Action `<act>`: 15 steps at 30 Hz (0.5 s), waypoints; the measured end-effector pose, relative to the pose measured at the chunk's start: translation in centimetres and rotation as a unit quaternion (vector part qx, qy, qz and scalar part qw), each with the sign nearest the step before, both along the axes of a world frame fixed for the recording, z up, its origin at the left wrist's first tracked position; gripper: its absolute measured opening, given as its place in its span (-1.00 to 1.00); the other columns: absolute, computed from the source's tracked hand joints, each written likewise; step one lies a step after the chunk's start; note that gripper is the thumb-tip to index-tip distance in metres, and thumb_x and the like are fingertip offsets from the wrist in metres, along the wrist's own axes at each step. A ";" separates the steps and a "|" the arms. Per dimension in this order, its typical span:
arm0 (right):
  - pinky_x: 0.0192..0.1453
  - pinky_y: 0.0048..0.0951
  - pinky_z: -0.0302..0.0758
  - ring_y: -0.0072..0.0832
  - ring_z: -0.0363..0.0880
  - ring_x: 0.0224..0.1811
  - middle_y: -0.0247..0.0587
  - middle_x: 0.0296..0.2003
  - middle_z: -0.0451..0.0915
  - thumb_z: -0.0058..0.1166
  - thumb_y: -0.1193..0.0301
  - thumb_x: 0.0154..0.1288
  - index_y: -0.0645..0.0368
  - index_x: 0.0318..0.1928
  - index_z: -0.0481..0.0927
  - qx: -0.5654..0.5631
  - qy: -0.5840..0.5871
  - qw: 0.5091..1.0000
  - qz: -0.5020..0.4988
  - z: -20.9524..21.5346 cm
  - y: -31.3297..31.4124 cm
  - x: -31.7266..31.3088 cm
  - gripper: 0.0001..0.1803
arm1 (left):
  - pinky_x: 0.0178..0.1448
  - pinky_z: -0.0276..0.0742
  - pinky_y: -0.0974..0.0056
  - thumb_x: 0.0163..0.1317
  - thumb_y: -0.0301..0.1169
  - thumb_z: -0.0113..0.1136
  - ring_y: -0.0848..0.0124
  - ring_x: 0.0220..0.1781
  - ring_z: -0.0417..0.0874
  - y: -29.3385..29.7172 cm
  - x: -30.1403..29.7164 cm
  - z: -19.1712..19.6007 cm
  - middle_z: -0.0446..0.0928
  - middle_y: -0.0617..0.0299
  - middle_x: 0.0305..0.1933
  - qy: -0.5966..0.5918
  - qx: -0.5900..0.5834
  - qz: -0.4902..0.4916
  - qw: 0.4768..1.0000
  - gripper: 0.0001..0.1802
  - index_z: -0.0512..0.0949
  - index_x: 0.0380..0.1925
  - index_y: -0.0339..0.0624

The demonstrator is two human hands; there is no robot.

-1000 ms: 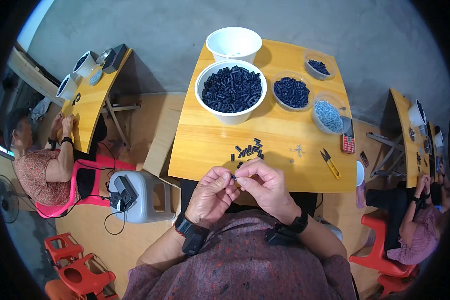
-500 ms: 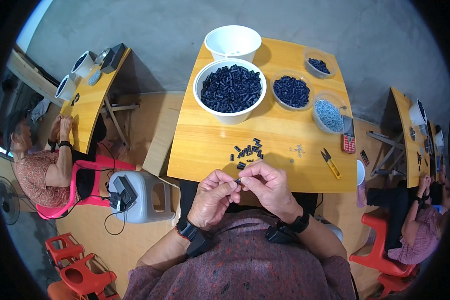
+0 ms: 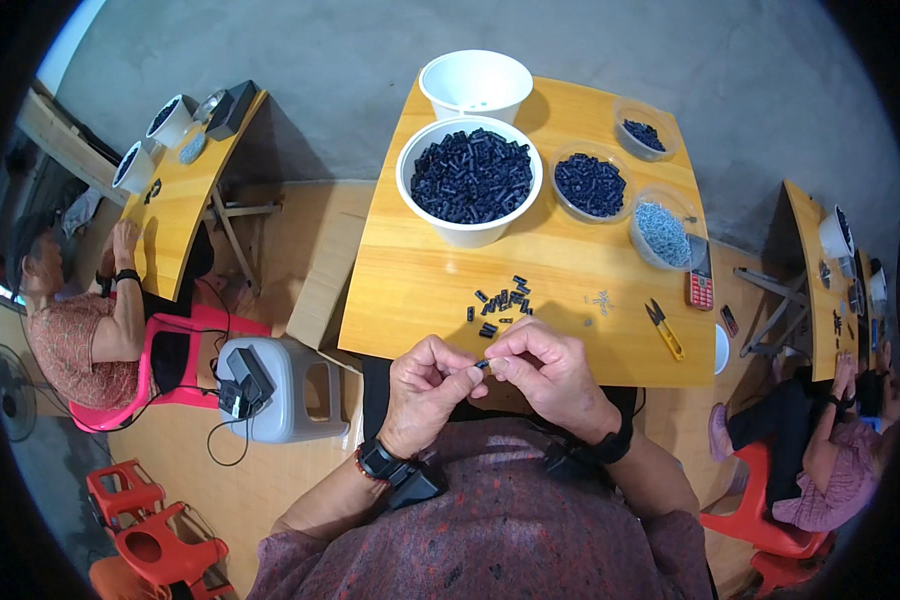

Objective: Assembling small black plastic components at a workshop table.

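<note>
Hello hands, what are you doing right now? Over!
Left hand and right hand together at table edge, both pinching one small dark piece. Loose dark pieces just beyond. Nothing in the way.

A tiny dark part (image 3: 481, 366) sits pinched between the left hand (image 3: 425, 390) and right hand (image 3: 550, 375); fingers cover most of it, so its shape cannot be told. The fingertips themselves curl inward, hiding each grip. The counter (image 3: 420, 290) has its near edge, at 6 o'clock, hidden behind both hands. Small pale bits (image 3: 600, 299) at 3 o'clock from the loose black pieces (image 3: 500, 300) are too small to identify. The person's arms and torso are cut off at the lower edge.
</note>
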State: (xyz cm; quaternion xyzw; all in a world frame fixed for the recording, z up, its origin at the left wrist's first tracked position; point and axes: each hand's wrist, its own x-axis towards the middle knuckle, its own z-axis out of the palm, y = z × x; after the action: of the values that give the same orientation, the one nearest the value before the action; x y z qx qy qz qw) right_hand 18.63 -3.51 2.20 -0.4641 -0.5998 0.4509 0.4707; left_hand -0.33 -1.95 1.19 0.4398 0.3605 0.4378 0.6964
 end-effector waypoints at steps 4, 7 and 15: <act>-0.21 -0.54 0.54 -0.56 0.60 -0.31 -0.23 -0.31 0.57 0.16 0.63 0.30 0.34 -0.23 0.62 -0.034 0.052 0.998 0.001 0.6 -0.1 -0.3 -0.95 | -0.18 0.65 0.35 0.25 -0.67 0.23 0.43 -0.35 0.68 -0.1 0.1 -0.1 0.66 0.06 -0.28 -0.037 -0.044 -0.004 0.998 -0.85 0.47 -0.36 -0.23; -0.21 -0.49 0.52 -0.51 0.60 -0.29 -0.22 -0.35 0.58 0.18 0.61 0.28 0.33 -0.25 0.61 -0.050 0.063 0.997 -0.006 0.4 -0.3 -0.3 -0.95 | -0.17 0.65 0.35 0.25 -0.68 0.23 0.44 -0.34 0.67 -0.3 0.2 -0.2 0.65 0.06 -0.29 -0.039 -0.043 -0.004 0.998 -0.85 0.47 -0.36 -0.23; -0.20 -0.46 0.55 -0.51 0.62 -0.29 -0.17 -0.30 0.62 0.20 0.64 0.25 0.31 -0.25 0.64 0.079 -0.091 0.993 0.020 2.1 0.0 0.2 -0.93 | -0.14 0.68 0.41 0.27 -0.66 0.23 0.49 -0.27 0.69 -0.1 -0.1 -0.1 0.61 0.17 -0.30 0.029 0.132 -0.014 0.991 -0.88 0.48 -0.35 -0.26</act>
State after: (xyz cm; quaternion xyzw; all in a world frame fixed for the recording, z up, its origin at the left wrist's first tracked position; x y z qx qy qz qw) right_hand 18.83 -3.52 4.34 -0.4526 -0.6830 0.3676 0.4399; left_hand -0.41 -2.03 1.13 0.5456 0.3135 0.4585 0.6275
